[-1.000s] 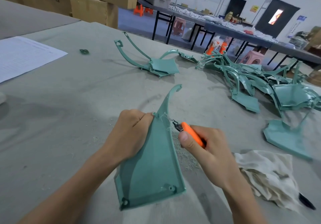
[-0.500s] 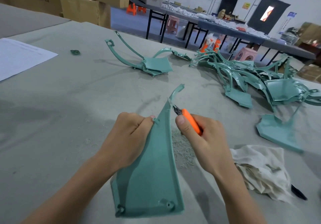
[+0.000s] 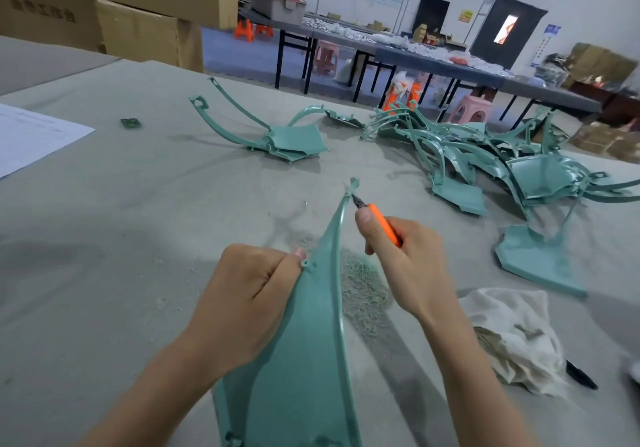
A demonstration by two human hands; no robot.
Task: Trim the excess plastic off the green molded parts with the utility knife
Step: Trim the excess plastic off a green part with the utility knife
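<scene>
Green and smooth, 1 fan-shaped molded part (image 3: 304, 360) tapers from a wide base nearest the camera to a thin curved tip. 2 hands work it. The left hand (image 3: 242, 301) grips its left edge, fingers curled. The right hand (image 3: 405, 259) pinches 1 orange utility knife (image 3: 382, 224), blade at the tip. Right of the part lie 1 shavings heap (image 3: 363, 294) and 1 rag (image 3: 516, 339). Beyond it is a tangled pile of parts (image 3: 485, 162), uncountable.
</scene>
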